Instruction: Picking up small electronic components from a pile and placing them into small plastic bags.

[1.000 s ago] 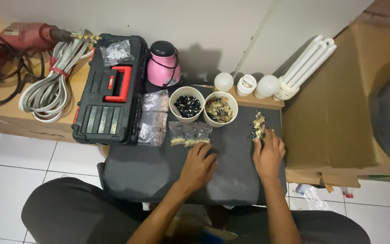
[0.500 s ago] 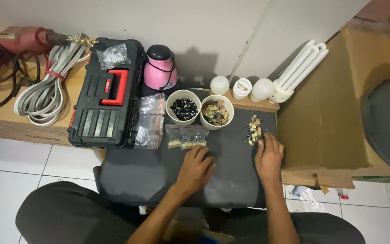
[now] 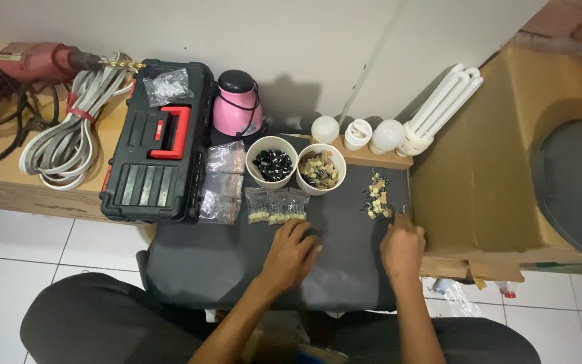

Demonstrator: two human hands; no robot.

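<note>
From the head camera, looking straight down, we see our two bare hands resting on a dark grey padded work surface (image 3: 223, 263). Compared with half a second ago our hands have barely shifted: the left hand (image 3: 291, 253) lies palm down with fingers loosely spread and holding nothing, just below a row of small clear packets (image 3: 276, 205). The right hand (image 3: 402, 249) has its fingers drawn together at the near end of a loose pile of tiny tan and black parts (image 3: 376, 195); whether a part is pinched between them we cannot tell. That pile sits near the surface's right edge, so the sorting appears to be going on there. Behind it stand two white cups, one of black pieces (image 3: 272, 162) and one of tan pieces (image 3: 320, 168). A cardboard box (image 3: 500, 168) crowds the right side, touching the edge beside the right hand. A black toolbox (image 3: 159, 141) with clear bags (image 3: 222, 182) against it blocks the left. Bulbs (image 3: 365, 133) line the back. Open room lies between and before our hands.
</note>
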